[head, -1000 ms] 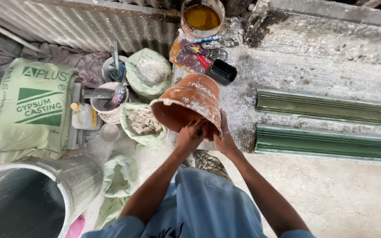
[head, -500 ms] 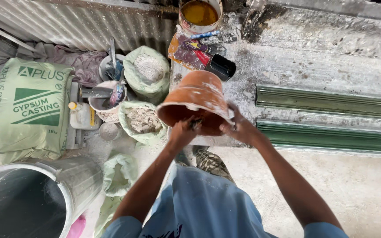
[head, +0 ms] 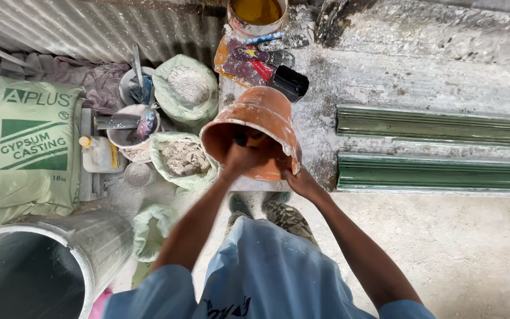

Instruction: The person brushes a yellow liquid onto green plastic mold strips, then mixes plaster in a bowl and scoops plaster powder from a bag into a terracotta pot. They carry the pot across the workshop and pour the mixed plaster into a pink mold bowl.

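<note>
Head view shows an orange bucket [head: 255,133] tilted on its side above the floor [head: 473,254], its mouth turned toward the person and down to the left. Left hand [head: 242,158] reaches into that mouth; whether its grip is closed on anything I cannot tell. Right hand [head: 302,182] clasps the bucket's rim from below. Left of the bucket sit open sacks of powder [head: 185,88]; right of it, two green mouldings [head: 438,125] lie lengthwise on the concrete slab.

Green sack [head: 22,147], metal drum [head: 54,266] (dusty), green mouldings [head: 438,147]
</note>
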